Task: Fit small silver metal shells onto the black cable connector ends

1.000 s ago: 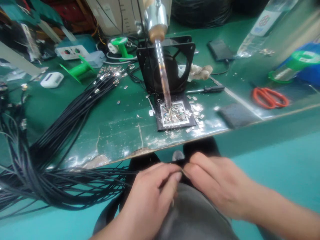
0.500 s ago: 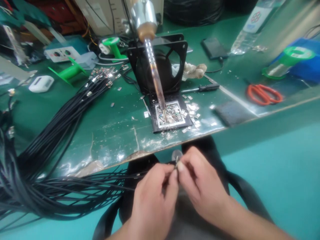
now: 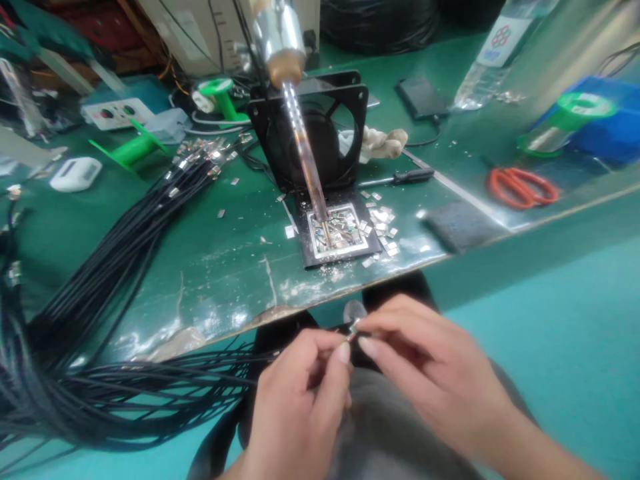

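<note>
My left hand [image 3: 305, 393] pinches a black cable close to its small metallic end [image 3: 353, 328], just in front of the bench edge, above my lap. My right hand [image 3: 430, 360] is beside that end: its index fingertip reaches the metal tip, and its thumb stands apart below with a gap between them. Whether the index finger presses on the tip is too blurred to tell. A thick bundle of black cables [image 3: 125, 393] hangs along the bench front and runs toward my left hand.
A soldering iron [image 3: 305, 147] points down at a framed pad of metal scraps [image 3: 340, 230] before a black fan [image 3: 310, 133]. More cables [image 3: 115, 247] lie left. Orange-handled scissors [image 3: 523, 188], a screwdriver [image 3: 400, 177], a dark block [image 3: 460, 225], a solder spool [image 3: 565, 123] and a bottle [image 3: 493, 60] are right.
My right thumb has come away from the index finger, and the right hand has spread and shifted slightly right. The left hand keeps its pinch. The view has shifted a little.
</note>
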`<state>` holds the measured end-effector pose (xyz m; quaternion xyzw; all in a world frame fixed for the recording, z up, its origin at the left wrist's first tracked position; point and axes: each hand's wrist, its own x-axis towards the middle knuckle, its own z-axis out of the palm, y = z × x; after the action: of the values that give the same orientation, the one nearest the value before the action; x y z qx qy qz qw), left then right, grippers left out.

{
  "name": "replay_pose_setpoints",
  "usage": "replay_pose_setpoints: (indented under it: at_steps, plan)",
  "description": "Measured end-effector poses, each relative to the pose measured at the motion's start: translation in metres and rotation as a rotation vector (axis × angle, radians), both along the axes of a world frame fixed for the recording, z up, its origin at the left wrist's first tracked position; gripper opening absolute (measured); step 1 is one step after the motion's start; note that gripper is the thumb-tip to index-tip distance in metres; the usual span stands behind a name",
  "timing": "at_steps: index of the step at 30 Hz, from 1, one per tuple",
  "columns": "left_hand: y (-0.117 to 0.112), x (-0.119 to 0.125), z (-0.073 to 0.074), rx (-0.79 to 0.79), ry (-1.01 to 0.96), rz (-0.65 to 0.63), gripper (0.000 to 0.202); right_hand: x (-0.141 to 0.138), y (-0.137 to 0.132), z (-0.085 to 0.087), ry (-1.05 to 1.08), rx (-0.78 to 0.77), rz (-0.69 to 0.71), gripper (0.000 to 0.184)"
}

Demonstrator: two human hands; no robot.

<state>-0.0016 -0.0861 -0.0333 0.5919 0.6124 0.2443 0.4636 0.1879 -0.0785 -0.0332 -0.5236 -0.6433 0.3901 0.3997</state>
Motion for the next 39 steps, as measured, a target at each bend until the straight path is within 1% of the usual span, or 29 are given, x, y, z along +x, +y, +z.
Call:
replay_pose_setpoints:
  at_steps: [2, 6, 10, 13, 26, 31, 39]
  plan:
    - [-0.0007, 0.0000, 0.0004, 0.006, 0.017, -0.002, 0.027, -0.0017, 0.0012, -0.0003, -0.024, 0.034, 0.011, 0.013]
    - [-0.0015, -0.0004, 0.0008, 0.080, 0.034, -0.025, 0.024, -0.0019, 0.0033, 0.0000, -0.059, 0.066, 0.029, 0.014]
    - [-0.0015, -0.0007, -0.0006, 0.162, 0.028, -0.040, 0.021, -0.0003, 0.0036, -0.0004, -0.042, 0.056, 0.033, 0.014]
    - [-0.0013, -0.0011, -0.0023, 0.214, 0.010, -0.044, 0.018, 0.0004, 0.0034, -0.0008, -0.020, 0.020, 0.031, 0.013]
    - [-0.0029, -0.0018, -0.0054, 0.256, -0.033, -0.089, 0.019, 0.0004, 0.0054, 0.0011, 0.066, -0.165, 0.005, 0.011]
    - [-0.0017, -0.0027, -0.0056, 0.276, -0.040, -0.098, 0.018, 0.0018, 0.0035, 0.0003, 0.076, -0.174, 0.013, 0.012]
    - [-0.0007, -0.0020, -0.0036, 0.354, -0.026, -0.111, 0.015, 0.0045, 0.0049, 0.0010, 0.038, -0.136, 0.032, 0.012]
